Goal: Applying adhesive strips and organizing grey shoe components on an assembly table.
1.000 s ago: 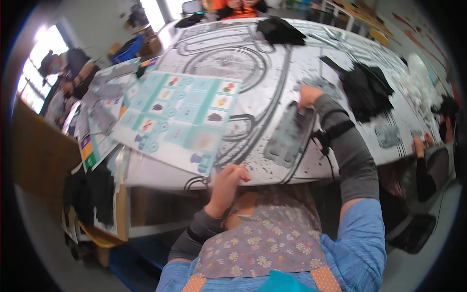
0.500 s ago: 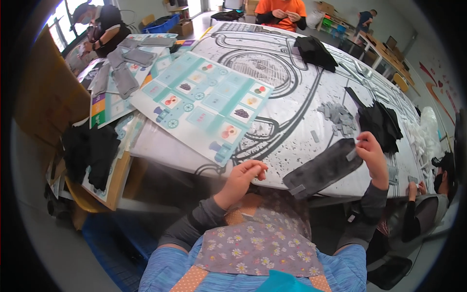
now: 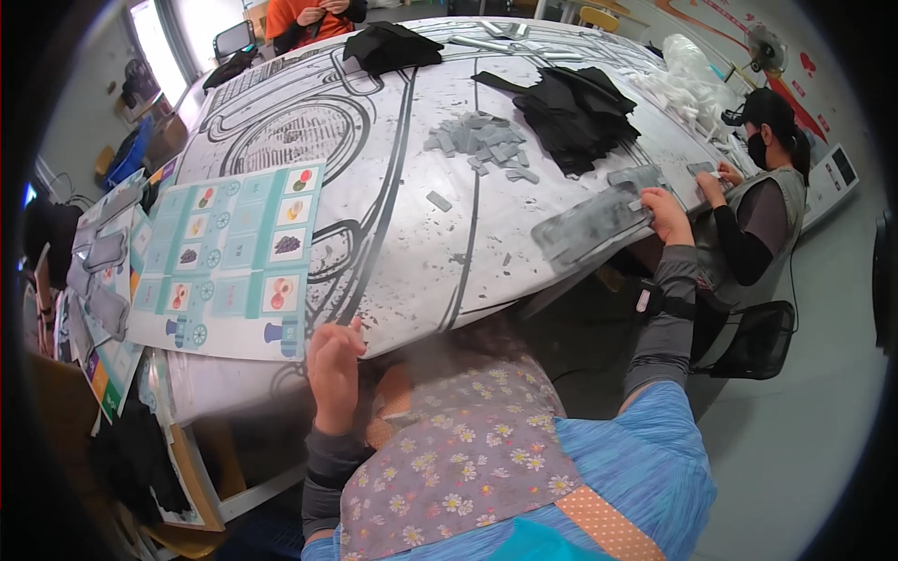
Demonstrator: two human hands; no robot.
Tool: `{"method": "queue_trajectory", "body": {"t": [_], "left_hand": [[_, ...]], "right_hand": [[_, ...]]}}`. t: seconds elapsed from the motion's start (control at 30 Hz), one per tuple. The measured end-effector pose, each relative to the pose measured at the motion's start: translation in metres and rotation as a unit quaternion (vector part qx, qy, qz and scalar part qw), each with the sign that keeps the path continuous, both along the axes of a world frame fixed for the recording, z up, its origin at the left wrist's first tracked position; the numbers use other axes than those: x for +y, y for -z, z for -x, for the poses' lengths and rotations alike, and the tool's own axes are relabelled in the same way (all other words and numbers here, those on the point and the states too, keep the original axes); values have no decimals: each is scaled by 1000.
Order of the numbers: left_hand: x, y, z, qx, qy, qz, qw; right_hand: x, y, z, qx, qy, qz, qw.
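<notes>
Right fingers pinch a grey fabric piece while left fingers curl loosely, half open.

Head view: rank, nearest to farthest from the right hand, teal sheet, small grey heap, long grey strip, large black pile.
1. Long grey strip, touching the right hand
2. Large black pile, beyond strip
3. Small grey heap, left of pile
4. Teal sheet, far left

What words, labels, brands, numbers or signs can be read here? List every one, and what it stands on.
Nothing is clear enough to quote.
Teal-and-white sheet: pale labels, too small to read.
Green-edged sheet: print too small and blurred.
Red wall decoration: any lettering is too small to read.
Grey piece in the right hand: no text visible.
</notes>
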State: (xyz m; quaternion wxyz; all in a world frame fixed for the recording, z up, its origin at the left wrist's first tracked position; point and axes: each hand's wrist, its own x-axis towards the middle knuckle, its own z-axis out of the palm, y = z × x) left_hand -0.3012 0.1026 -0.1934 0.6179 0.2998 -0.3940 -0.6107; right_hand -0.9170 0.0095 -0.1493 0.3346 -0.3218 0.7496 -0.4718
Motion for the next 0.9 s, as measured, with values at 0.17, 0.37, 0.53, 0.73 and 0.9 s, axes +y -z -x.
{"method": "queue_trajectory", "body": {"t": [0.17, 0.37, 0.53, 0.73, 0.9], "left_hand": [[0, 5, -1, 4, 5, 24, 1000], [24, -6, -50, -38, 17, 91, 995], [12, -58, -140, 15, -281, -5, 960], [-12, -62, -349, 122, -525, -93, 837], [-72, -42, -452, 27, -560, -150, 814]], "right_hand": [[-40, 15, 3, -8, -15, 11, 1000], [-70, 17, -39, 499, -10, 134, 856], [-55, -56, -169, 218, -269, 176, 922], [-20, -36, -415, -392, -446, -55, 803], [-13, 0, -485, -446, -448, -184, 752]]}}
